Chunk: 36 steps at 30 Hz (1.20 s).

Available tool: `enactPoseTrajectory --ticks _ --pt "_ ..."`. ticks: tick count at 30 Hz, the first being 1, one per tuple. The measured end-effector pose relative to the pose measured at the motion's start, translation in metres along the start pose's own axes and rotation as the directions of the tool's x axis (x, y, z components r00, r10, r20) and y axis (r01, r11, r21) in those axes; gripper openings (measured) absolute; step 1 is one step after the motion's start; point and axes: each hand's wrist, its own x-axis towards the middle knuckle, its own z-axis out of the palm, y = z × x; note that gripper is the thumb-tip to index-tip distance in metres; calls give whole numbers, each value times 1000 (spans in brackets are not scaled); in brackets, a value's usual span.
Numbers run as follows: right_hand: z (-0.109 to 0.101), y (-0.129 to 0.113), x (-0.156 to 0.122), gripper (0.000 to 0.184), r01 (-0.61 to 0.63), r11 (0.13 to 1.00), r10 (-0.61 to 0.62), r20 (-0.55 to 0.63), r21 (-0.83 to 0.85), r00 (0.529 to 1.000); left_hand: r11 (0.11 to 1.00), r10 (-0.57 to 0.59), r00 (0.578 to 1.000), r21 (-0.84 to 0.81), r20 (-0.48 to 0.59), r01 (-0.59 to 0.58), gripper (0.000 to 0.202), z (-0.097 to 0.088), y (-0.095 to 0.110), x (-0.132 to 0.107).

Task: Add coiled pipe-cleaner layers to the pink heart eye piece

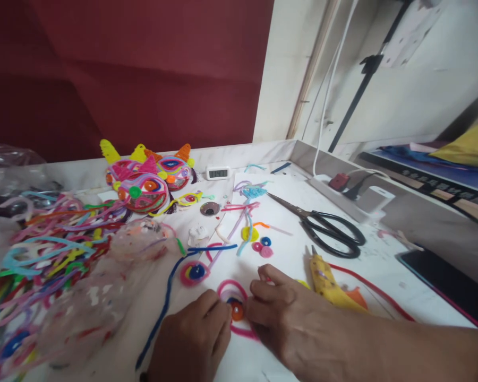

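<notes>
My left hand [199,331] and my right hand [290,313] meet low in the middle, fingers pinched on either side of a pink pipe-cleaner piece [237,330]. An orange and dark-blue coil with a small pale dot sits at its centre, partly covered by my fingers. Just left of it lies a similar pink coiled piece [194,272] with a blue and yellow middle. A long blue pipe cleaner [165,305] curves beside my left hand. Beyond my right hand rest small pink and blue coils [265,251]. A yellow glue gun [326,281] lies next to my right forearm.
Black-handled scissors [334,231] lie at right, near a power strip [338,199] and a phone [442,286]. Finished animal-face ornaments [143,185] and a small digital clock [218,173] stand at the back. Tangled pipe cleaners [56,244] and clear plastic [91,313] fill the left.
</notes>
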Motion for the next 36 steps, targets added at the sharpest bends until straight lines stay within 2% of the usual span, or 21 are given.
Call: enactPoseTrajectory --ticks 2,5,9,12,17,23,30,36 --pt "-5 0 -2 12 4 1000 -4 16 10 1000 999 -51 999 -14 6 51 22 -1 1 1" --pt "-13 3 -5 10 24 997 -28 58 70 998 980 -148 982 -115 117 161 18 -6 2 6" --pt "-12 5 -6 13 10 1000 -10 -3 14 1000 940 -217 936 -199 277 278 16 -20 1 14" --pt "-8 4 -6 13 18 1000 -18 -35 -13 999 926 -210 926 -240 314 291 18 -28 1 16" --pt "-12 3 -6 12 30 999 -31 -33 -17 999 950 -127 959 -248 254 191 21 -29 1 2" --pt "-14 4 -6 8 35 999 -35 -21 -10 999 990 9 990 -142 141 12 27 -24 4 -7" --pt "-14 8 -5 4 34 999 -34 12 16 999 991 124 992 -53 -7 -124 32 -18 2 -11" --pt "-19 9 -3 6 68 997 -69 53 28 996 984 171 985 41 -15 -171 32 -11 -4 -21"
